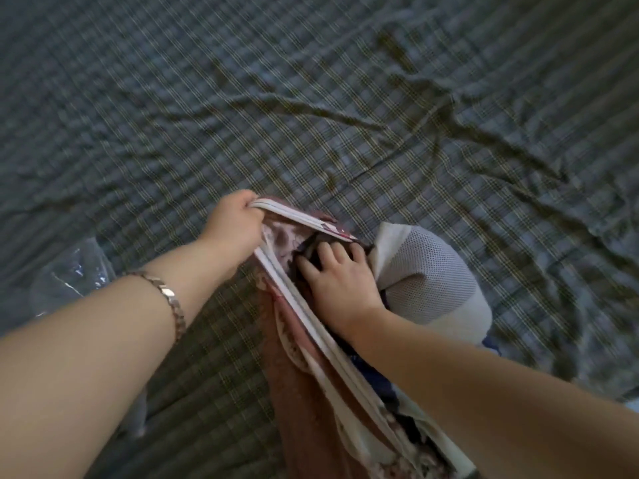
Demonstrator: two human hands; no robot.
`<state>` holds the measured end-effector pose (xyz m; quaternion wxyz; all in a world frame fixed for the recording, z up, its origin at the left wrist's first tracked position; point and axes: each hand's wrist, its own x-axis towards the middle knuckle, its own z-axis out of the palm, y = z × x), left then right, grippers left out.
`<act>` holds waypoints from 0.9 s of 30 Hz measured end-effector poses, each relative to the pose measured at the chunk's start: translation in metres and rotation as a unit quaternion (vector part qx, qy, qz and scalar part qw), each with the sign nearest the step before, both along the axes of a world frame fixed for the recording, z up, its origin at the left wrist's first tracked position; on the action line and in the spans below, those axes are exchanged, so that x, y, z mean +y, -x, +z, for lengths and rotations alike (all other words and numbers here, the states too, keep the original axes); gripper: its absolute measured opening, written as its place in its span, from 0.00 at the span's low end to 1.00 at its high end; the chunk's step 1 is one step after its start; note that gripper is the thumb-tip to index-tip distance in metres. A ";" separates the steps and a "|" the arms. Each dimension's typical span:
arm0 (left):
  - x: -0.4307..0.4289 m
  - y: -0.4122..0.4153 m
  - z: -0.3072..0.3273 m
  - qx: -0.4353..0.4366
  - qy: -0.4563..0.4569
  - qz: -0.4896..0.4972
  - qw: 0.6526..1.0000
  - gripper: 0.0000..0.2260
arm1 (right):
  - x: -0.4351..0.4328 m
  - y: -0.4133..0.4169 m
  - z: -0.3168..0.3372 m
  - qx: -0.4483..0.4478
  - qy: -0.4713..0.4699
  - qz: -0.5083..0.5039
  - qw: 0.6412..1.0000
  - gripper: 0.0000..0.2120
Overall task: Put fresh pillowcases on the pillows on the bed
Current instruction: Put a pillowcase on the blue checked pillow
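- In the head view, the left hand [235, 219] has its fingers curled tight round the white-striped hem [294, 213] of the pillowcase [304, 368] and lifts it off the bed [311, 98]. We judge this is to keep the mouth open and taut.
- The right hand [340, 281] sits just below and right of that grip, its fingers [326, 254] spread and only lightly bent. The tips press on dark cloth inside the mouth, and they hold nothing that we can see.
- The pillow [428, 281], its pale mesh end bare, lies against the outer side of the right hand's fingers, outside the case. It is kept close, we think, so it can be fed straight in.
- The rest of the pillowcase trails back under the right forearm toward the person. We cannot identify the dark blue cloth there.
- A clear plastic bag [69, 274] lies well to the left of the left hand's fingers.
- We judge the pillow not yet covered.
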<state>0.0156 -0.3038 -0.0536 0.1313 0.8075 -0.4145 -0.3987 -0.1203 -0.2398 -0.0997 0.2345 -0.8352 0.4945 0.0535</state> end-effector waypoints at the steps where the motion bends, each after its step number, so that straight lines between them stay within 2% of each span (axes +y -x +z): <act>1: -0.004 -0.003 -0.003 -0.013 -0.013 0.014 1.000 0.14 | 0.011 0.008 0.001 -0.029 0.061 0.000 0.998 0.16; 3: -0.013 -0.003 -0.007 0.015 -0.044 0.085 0.995 0.13 | 0.026 0.022 0.001 -0.118 0.139 0.050 0.982 0.15; 5: -0.017 0.000 -0.006 0.071 -0.101 0.117 0.985 0.09 | 0.030 0.031 0.001 -0.079 0.076 0.141 0.984 0.22; 6: -0.019 0.001 -0.003 0.103 -0.133 0.101 0.981 0.06 | 0.028 0.033 -0.001 -0.052 0.028 0.162 0.985 0.25; 7: -0.020 0.001 0.000 0.109 -0.166 0.040 0.979 0.06 | 0.024 0.033 -0.003 -0.028 -0.023 0.160 0.986 0.29; 8: -0.021 0.002 0.003 0.082 -0.183 -0.062 0.978 0.08 | 0.020 0.031 -0.004 -0.012 -0.039 0.144 0.989 0.33; 9: -0.021 0.005 0.006 0.022 -0.172 -0.155 0.972 0.11 | 0.017 0.028 -0.006 -0.002 -0.032 0.132 0.991 0.35; 10: -0.020 0.010 0.006 -0.038 -0.125 -0.210 0.969 0.11 | 0.014 0.023 -0.005 0.012 -0.028 0.130 0.991 0.36; 11: -0.017 0.016 0.007 -0.064 -0.069 -0.219 0.971 0.10 | 0.012 0.019 -0.006 0.022 -0.030 0.124 0.992 0.36; 13: -0.007 0.028 0.010 -0.024 0.004 -0.160 0.987 0.06 | 0.007 0.012 -0.007 0.038 -0.040 0.097 0.994 0.35; 15: 0.004 0.035 0.014 0.036 0.032 -0.117 0.992 0.03 | -0.002 0.001 -0.010 0.064 -0.049 0.080 0.994 0.33; 20: 0.011 0.036 0.017 0.090 0.061 -0.120 0.987 0.01 | -0.033 -0.034 -0.018 0.142 -0.057 0.048 0.987 0.28; 23: 0.001 0.025 0.015 0.088 0.032 -0.102 0.990 0.05 | -0.037 -0.027 -0.022 0.095 -0.051 0.041 0.993 0.30; 25: -0.005 0.015 0.016 0.015 0.032 -0.100 0.994 0.07 | -0.024 -0.006 -0.018 0.012 -0.054 0.042 0.998 0.28; 27: -0.006 0.010 0.020 -0.052 0.055 -0.102 0.992 0.07 | 0.002 0.016 -0.009 0.005 0.005 0.092 0.996 0.27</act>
